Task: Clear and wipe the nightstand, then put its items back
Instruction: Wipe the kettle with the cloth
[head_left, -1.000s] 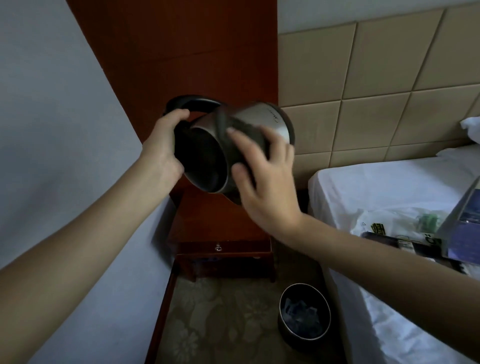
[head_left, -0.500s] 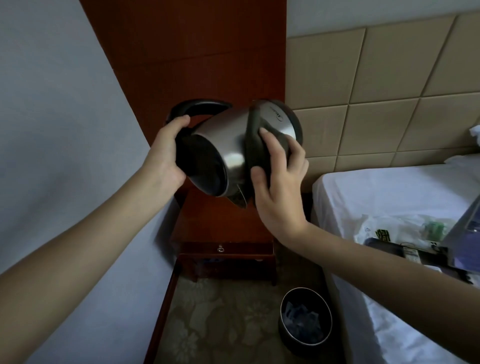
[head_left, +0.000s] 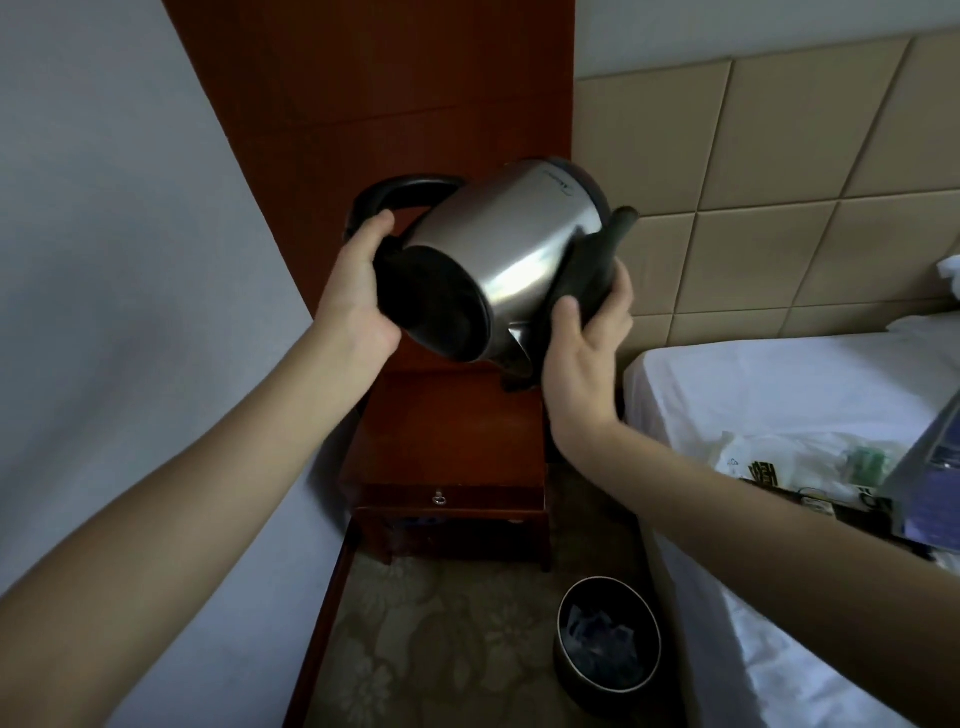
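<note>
The brushed-steel kettle, a smooth tapered drum with a black lid, is tipped sideways above the glossy red-brown wooden nightstand, the left hand gripping its curved black handle while the right hand clasps a dark rumpled cloth against its flank.

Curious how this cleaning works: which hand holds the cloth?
The right hand, pressing a dark cloth against the kettle; the left hand only grips its handle end.
</note>
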